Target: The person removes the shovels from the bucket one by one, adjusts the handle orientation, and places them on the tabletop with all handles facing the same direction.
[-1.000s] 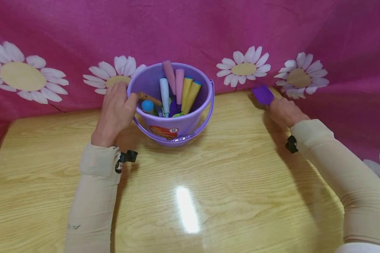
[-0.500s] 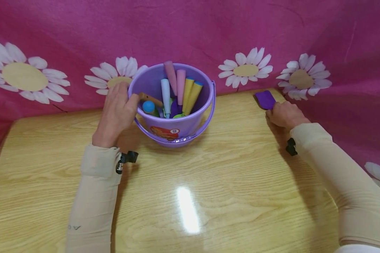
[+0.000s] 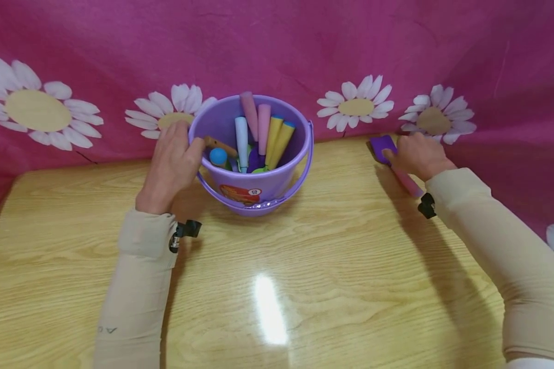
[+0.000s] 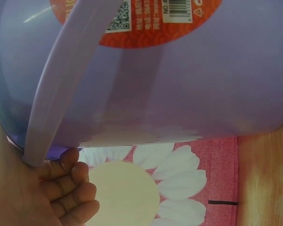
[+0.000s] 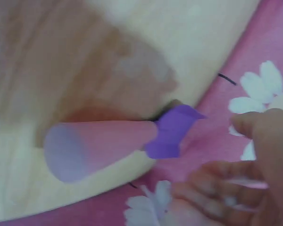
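Observation:
A purple bucket (image 3: 277, 182) stands at the back of the table, with several toy tools inside. Among them are yellow handles (image 3: 279, 146) with blue ends and pink handles (image 3: 263, 128). My left hand (image 3: 170, 166) grips the bucket's left rim, fingers curled beside the bail handle (image 4: 61, 80). At the table's back right corner lies a small toy shovel (image 5: 108, 143) with a purple blade and a pink handle. My right hand (image 3: 420, 154) hovers over it; in the right wrist view its thumb and fingers are spread, apart from the shovel.
The wooden table (image 3: 332, 266) fills the foreground and reflects a bright light patch. A pink cloth (image 3: 277, 46) with white daisies hangs right behind the table's back edge and along the right side. Black cameras are strapped to both wrists.
My right hand has let go of the toy shovel and lifted slightly off it, leaving it in the back right corner with its pink handle showing. The left hand and bucket have stayed put.

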The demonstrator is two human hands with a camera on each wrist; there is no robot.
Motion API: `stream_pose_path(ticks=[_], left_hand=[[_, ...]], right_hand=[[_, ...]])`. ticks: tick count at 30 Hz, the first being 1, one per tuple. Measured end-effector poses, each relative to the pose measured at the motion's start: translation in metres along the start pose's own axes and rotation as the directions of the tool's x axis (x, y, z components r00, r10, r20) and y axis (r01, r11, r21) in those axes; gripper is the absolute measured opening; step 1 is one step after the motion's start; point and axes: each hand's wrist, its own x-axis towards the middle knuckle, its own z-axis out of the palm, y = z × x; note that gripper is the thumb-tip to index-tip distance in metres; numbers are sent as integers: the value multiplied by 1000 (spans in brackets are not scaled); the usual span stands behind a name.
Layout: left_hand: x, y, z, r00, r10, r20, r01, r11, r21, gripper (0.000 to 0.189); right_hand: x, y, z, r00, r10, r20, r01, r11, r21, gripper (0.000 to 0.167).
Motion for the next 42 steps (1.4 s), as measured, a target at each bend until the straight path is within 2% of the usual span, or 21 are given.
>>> stream_pose_path(ticks=[3,6,8,13,16,19,21,23,25,28,30,32,35,42], left_hand=[[0,0,0,1000,1,4,-1,1000,1,44],[1,0,1,1000,14,0,-14,1000,7,44],[2,-1,2,1000,21,-5,-20,1000,13,43],[2,-1,1,1000,22,-5,-22,1000,18,44],[1,-1,0,1000,13,5,-13,1000,16,45],[-1,0,-1,1000,-6,15,6,1000,12,46],[-1,0,-2,1000,-14,17,14,1000,11,47],[-2,0,-2,1000,-13,19,13,1000,7,47],[-1,0,-2,1000,-7,20,7,1000,5,47],[-1,0,-1,1000,2,14,-2,1000,3,46],[-1,-1,-1,1000,3,9,-3,1000,5,46],[-2,-1,-1,1000,1,5,-1,1000,7,45],[-2,-1,-2,1000,-4,9,4,1000,4,46],[-1,-1,0,1000,1,12,-1,1000,-7,48]], right_hand=[[1,-4,-11,998,0,-66,2,1000,22,54],[0,-12,-23,984,-33,-177,36,999,11,55],[-1,-18,-31,963,-82,-258,78,997,-24,55],[-7,-39,-51,880,-197,-432,167,980,-107,50],[-13,-54,-62,854,-251,-455,221,968,-119,46],[-17,-69,-72,818,-311,-485,279,950,-138,44],[-18,-77,-76,782,-350,-516,315,936,-156,44],[-20,-85,-81,763,-365,-533,335,929,-157,44],[-23,-92,-86,769,-367,-523,345,927,-143,45],[-28,-103,-93,796,-360,-487,356,929,-106,45],[-29,-111,-97,792,-374,-482,374,922,-99,46],[-28,-119,-99,774,-397,-494,402,910,-102,45],[-26,-129,-103,734,-441,-516,447,886,-122,43],[-24,-151,-114,674,-541,-503,530,829,-180,40]])
